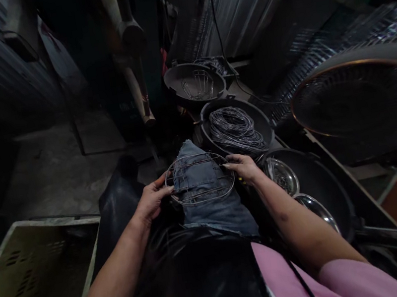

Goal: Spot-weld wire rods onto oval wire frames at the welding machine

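An oval wire rack (204, 201), made of a thin metal ring with several cross wires, is held level above a piece of worn denim (209, 217) on my lap. My left hand (151, 196) pinches the ring's left side between thumb and fingers. At the opposite side, my right hand (243, 167) grips the rim with its fingertips. Denim shows through the gaps between the wires. Closest to my right hand is a dark pan (269, 130) holding a coil of metal wire (235, 127).
Farther back, another pan (173, 84) contains a wire frame (199, 87). Small metal bowls (285, 175) sit in a large pan (330, 183) at right. A round fan (359, 93) stands beyond it. A yellowish plastic crate (19, 277) is at lower left; a machine (133, 38) rises ahead.
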`<action>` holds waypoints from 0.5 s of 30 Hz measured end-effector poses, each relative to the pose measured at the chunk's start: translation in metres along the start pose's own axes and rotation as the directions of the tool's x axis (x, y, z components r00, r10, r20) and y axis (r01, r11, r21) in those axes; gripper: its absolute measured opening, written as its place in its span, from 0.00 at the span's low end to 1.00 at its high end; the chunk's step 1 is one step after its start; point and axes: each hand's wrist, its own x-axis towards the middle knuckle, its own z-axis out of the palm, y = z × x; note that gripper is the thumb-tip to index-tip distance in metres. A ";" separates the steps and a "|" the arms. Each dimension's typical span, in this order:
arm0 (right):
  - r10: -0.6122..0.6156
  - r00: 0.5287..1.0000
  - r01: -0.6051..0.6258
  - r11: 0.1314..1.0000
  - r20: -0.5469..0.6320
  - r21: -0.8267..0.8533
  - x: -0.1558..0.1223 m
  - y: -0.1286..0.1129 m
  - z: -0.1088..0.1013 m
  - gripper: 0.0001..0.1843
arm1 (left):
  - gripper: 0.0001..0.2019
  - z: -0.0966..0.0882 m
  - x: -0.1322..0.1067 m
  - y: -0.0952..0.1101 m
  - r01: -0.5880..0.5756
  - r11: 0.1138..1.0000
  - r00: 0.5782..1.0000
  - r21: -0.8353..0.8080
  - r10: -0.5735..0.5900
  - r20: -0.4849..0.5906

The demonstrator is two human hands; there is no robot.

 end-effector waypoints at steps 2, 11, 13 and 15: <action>0.018 1.000 -0.018 1.000 0.012 -0.002 -0.003 0.000 -0.002 0.24 | 0.34 0.001 -0.002 0.001 -0.014 1.000 1.000 -0.002 0.014 -0.022; 0.183 0.958 -0.182 0.983 0.223 -0.026 -0.032 -0.009 -0.019 0.19 | 0.34 -0.003 -0.009 -0.001 -0.013 0.999 1.000 -0.031 0.013 -0.007; 0.195 0.953 -0.205 0.979 0.232 0.020 -0.033 -0.006 -0.020 0.19 | 0.33 -0.004 -0.008 -0.001 0.002 0.999 1.000 -0.055 -0.001 0.007; 0.210 0.942 -0.231 0.972 0.262 0.050 -0.034 -0.004 -0.022 0.23 | 0.32 -0.006 -0.007 -0.002 0.022 0.998 0.999 -0.059 -0.019 0.051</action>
